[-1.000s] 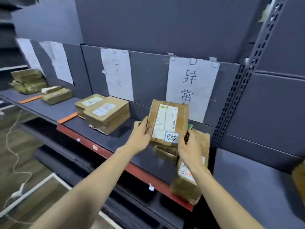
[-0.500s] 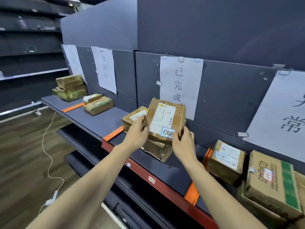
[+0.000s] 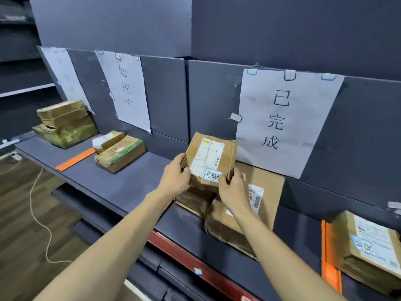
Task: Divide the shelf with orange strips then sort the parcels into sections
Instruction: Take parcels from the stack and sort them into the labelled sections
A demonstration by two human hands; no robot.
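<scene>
Right in the middle, both hands hold one small brown parcel (image 3: 209,162) up in the air, tilted, with its white label facing us. The left hand (image 3: 174,178) grips its left edge with curled fingers, and the right hand (image 3: 233,190) grips its right edge the same way. This parcel is just above two bigger parcels (image 3: 267,192) that lie on the grey shelf (image 3: 121,181), below the paper sign (image 3: 284,120) that says 已完成. Far to the left, an orange strip (image 3: 74,159) lies across the shelf, with two parcels (image 3: 119,153) to its right and a stack of parcels (image 3: 65,123) to its left. Near the right edge, another orange strip (image 3: 329,257) lies beside a labelled parcel (image 3: 368,246). A white cord (image 3: 38,213) trails over the wooden floor.
</scene>
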